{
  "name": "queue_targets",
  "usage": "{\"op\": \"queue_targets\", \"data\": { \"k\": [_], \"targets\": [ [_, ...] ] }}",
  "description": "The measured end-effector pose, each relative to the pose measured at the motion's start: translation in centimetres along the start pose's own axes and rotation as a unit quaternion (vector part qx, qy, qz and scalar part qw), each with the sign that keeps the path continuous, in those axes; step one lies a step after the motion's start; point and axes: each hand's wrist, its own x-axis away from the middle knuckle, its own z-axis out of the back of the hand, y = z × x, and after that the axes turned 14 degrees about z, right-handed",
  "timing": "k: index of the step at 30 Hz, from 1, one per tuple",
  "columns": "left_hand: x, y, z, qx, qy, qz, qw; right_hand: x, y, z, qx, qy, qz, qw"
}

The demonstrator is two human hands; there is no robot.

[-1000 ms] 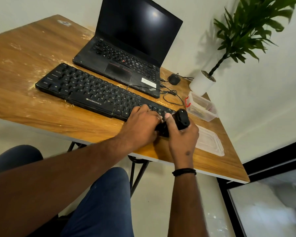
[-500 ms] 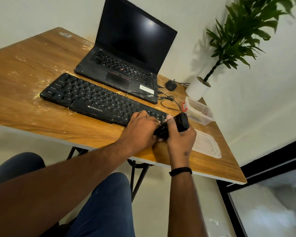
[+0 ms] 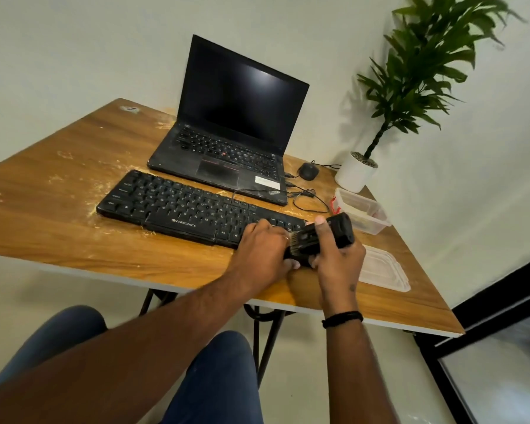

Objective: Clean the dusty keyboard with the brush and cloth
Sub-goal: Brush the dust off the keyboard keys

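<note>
Wooden table (image 3: pixel 74 240), dusty, up front. Right hand (image 3: pixel 338 261) curled round black brush (image 3: pixel 318 237), bristles at keyboard (image 3: pixel 178 206) right end; left hand (image 3: pixel 263 249) curled at brush head, gripping or just resting, cannot tell. Clear lid (image 3: pixel 383 270) beside right hand, container (image 3: pixel 361 212) beyond. Laptop (image 3: pixel 233 142) behind keyboard (screen dark), mouse (image 3: pixel 308 171), potted plant (image 3: pixel 410 87) far right. Versus half-second back: hands same spot, brush barely shifted.

I have only the head view; it looks forward and down across my knees at the bench (image 3: pixel 74 240), tilted, from close range; wide-angle bending probably distorts the edges; no second view overlaps it.
</note>
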Motion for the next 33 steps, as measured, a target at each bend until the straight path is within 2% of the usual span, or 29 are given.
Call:
{"op": "queue_targets", "data": {
  "k": [3,5,7,11,14,17,21,24,27,30,33],
  "targets": [
    [-0.1,-0.3,-0.2,-0.012,0.001,-0.015,1.000,0.0,1.1,0.5,0.181,-0.074,0.076,0.978],
    [-0.1,-0.3,-0.2,-0.008,-0.002,-0.010,1.000,-0.4,1.2,0.7,0.230,-0.053,0.104,0.966],
    [-0.1,-0.3,-0.3,-0.011,-0.004,-0.007,1.000,-0.5,1.0,0.4,0.223,-0.040,0.107,0.968],
    [-0.2,-0.5,-0.4,-0.016,-0.008,-0.013,1.000,0.3,0.7,-0.4,0.198,-0.100,0.106,0.969],
    [-0.3,-0.4,-0.5,-0.017,0.001,-0.007,1.000,-0.6,1.0,0.4,0.266,-0.074,0.121,0.954],
    [-0.4,-0.4,-0.6,-0.020,0.001,-0.002,1.000,-1.2,0.8,0.7,0.259,-0.056,0.110,0.958],
    [-0.3,-0.5,-0.6,-0.032,0.004,-0.008,0.999,-0.7,0.8,-0.2,0.220,-0.130,0.136,0.957],
    [-0.4,-0.5,-0.7,-0.025,0.004,-0.004,1.000,-2.4,1.4,0.0,0.270,-0.171,0.136,0.938],
    [-0.5,-0.5,-0.6,-0.019,-0.002,-0.001,1.000,-5.1,1.7,1.0,0.322,-0.134,0.110,0.931],
    [-0.7,-0.6,-0.7,-0.015,-0.004,-0.002,1.000,-6.5,1.9,0.9,0.262,-0.104,0.105,0.954],
    [-0.8,-0.6,-0.8,-0.014,-0.001,-0.003,1.000,-6.5,2.4,-0.5,0.188,-0.145,0.075,0.968]
  ]
}}
